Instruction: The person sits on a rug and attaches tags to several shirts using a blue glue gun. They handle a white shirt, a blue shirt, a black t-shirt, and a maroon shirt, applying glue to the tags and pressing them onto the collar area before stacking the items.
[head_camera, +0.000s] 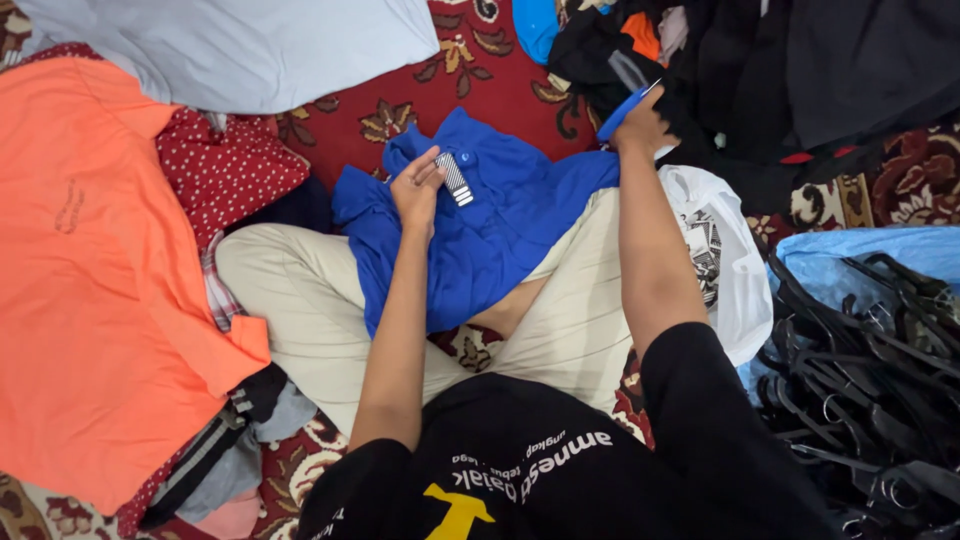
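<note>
A blue polo shirt (490, 230) lies bunched across my crossed legs in cream trousers (310, 300). My left hand (418, 185) pinches the shirt's striped neck label (455, 178) at the collar. My right hand (640, 125) reaches forward to the edge of a dark clothes pile (790, 70) and grips a blue flat piece (625, 108), possibly a hanger; what it is stays unclear.
A large orange shirt (100, 280) lies at the left over a red dotted cloth (225, 165). A pale grey garment (240, 45) lies at the top. A white plastic bag (725, 260) and a heap of black hangers (870, 380) sit at the right on the red patterned carpet (450, 80).
</note>
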